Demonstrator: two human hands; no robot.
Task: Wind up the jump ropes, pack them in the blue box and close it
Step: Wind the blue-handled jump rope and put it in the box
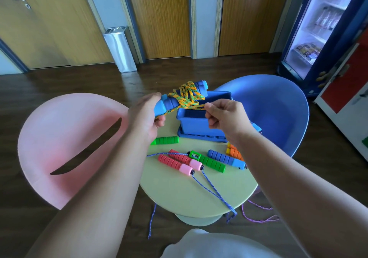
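- No text, brand or number is legible.
- The counter window on the green handle (194, 155), in front of the blue box (195, 123), is too blurred.
- The fridge (318, 28) labels, right of the box, are too small.

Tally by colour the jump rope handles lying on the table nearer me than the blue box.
Green handles: 2
Pink handles: 2
Blue handle: 1
Orange handles: 2, partly behind the right forearm
Total: 7
A blue piece right of the box, mostly hidden, is not counted.

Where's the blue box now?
Head view: the blue box sits at the far side of the table, just beyond the right hand, near the blue chair.
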